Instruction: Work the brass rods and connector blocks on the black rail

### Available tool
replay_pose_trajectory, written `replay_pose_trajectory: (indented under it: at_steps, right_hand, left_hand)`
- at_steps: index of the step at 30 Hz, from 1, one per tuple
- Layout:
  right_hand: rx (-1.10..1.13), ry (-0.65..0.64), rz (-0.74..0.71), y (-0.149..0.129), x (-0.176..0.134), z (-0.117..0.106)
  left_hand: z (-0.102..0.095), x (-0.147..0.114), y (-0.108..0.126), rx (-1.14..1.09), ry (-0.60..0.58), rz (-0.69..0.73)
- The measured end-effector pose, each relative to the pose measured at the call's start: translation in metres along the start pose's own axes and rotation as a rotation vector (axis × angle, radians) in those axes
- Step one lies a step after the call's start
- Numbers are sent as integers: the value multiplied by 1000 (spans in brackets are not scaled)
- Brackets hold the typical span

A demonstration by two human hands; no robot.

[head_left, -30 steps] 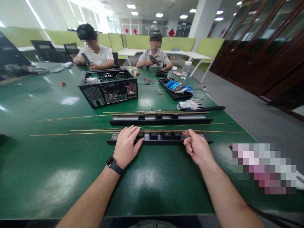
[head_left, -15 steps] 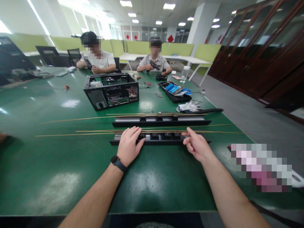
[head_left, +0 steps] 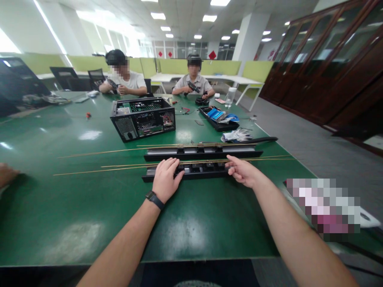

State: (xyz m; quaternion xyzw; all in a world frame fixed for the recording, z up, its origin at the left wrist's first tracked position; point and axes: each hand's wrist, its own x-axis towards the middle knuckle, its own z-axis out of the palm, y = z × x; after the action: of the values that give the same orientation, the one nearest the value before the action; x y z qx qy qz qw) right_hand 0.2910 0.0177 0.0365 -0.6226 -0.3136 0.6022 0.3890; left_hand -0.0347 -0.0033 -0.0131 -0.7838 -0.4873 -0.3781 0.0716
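Observation:
My left hand (head_left: 168,177) lies open over the left part of the nearer black rail (head_left: 197,175), fingers across thin brass-coloured rods (head_left: 125,166). A watch is on that wrist. Over the right part of the same rail is my right hand (head_left: 243,172), its index finger stretched out along the rods and the other fingers loosely curled. Whether it touches the rods I cannot tell. Dark blocks sit in the rail's channel between the hands. Behind it, a second black rail (head_left: 239,155) lies parallel, with more thin rods (head_left: 110,151) over it.
An opened computer case (head_left: 143,117) stands behind the rails. To its right are a black tray (head_left: 224,126) with blue items and gloves (head_left: 236,135). Two people sit across the green table (head_left: 89,215). Another person's hand (head_left: 7,174) shows at the left edge.
My right hand has shifted a little left along the rods, towards my left hand. My left hand stays on the rail. The camera view has tilted slightly, and the hand at the left edge shows more.

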Motion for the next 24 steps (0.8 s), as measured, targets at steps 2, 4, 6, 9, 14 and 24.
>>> replay_pose_trajectory:
  at_steps: [2, 4, 6, 9, 14, 24]
  right_hand:
    - [13, -15, 0, 1, -2, -1]
    - [29, -17, -18, 5, -5, -2]
    - [18, -11, -63, 10, -11, 0]
    - [-61, -32, -234, 11, -23, 9]
    - [-14, 142, -596, -10, -31, 36]
    - [-798, 580, -1164, -13, -17, 49]
  left_hand:
    - [0, 0, 0, -1, 1, -2]
    - [0, 0, 0, -2, 1, -1]
    - [0, 0, -1, -1, 1, 1]
    - [0, 0, -1, -5, 4, -1]
    - [1, 0, -1, -23, 2, -7]
    - [2, -1, -2, -10, 7, 3]
